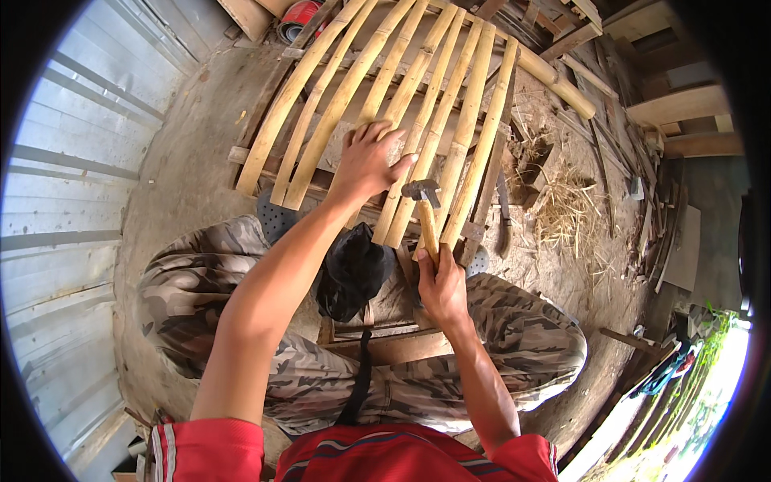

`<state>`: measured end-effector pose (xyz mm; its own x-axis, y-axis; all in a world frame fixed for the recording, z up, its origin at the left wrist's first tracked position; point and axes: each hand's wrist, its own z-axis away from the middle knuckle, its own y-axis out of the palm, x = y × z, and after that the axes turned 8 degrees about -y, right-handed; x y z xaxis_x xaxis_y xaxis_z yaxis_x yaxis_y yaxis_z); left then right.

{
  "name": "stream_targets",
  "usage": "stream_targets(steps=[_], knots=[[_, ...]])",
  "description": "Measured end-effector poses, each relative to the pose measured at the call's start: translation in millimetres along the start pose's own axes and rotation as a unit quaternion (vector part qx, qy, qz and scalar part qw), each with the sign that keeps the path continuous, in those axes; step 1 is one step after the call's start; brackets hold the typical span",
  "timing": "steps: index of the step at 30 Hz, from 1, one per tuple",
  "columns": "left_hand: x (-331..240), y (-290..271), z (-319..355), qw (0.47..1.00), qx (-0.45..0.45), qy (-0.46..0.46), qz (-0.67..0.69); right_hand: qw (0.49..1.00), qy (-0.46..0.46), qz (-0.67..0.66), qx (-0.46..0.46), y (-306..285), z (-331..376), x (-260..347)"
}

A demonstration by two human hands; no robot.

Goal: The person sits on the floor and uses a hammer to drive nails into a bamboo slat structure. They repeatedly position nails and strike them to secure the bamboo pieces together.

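Observation:
Several pale yellow bamboo slats (341, 98) lie side by side across a wooden frame, running away from me. My left hand (369, 161) is on one of the middle slats, its fingers curled over the bamboo and its thumb held out to the right. In my right hand (442, 289) is a hammer (427, 215), gripped low on its light wooden handle. The dark metal hammer head (422, 190) is over the near ends of the slats, right of my left hand. Whether the head touches the bamboo, I cannot tell.
A black cloth bag (356, 269) hangs between my knees. Right of the slats are a knife (504, 217), a bamboo pole (554, 82) and a heap of shavings (574, 205). Corrugated metal sheeting (72, 201) walls the left side. A red round container (299, 20) sits at the far left.

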<state>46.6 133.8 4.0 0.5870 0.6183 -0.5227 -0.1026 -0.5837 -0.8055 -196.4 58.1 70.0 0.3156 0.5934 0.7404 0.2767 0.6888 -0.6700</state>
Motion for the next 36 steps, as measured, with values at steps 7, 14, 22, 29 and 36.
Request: stream_targets(steps=[7,14,22,29,36], knots=[[9,24,-24,0.981,0.087,0.032,-0.172,0.999,-0.039,-0.02,0.02,0,-2,0],[4,24,-25,0.976,0.101,0.03,-0.192,0.997,-0.071,-0.026,-0.018,-3,-4,18],[4,21,-29,0.973,0.114,0.03,-0.196,0.998,-0.048,-0.046,-0.024,-10,-7,27],[3,22,-26,0.977,0.102,0.035,-0.184,0.998,-0.009,0.046,0.045,4,-5,2],[3,24,-28,0.971,0.114,0.03,-0.208,0.997,-0.064,-0.036,-0.035,1,7,2]])
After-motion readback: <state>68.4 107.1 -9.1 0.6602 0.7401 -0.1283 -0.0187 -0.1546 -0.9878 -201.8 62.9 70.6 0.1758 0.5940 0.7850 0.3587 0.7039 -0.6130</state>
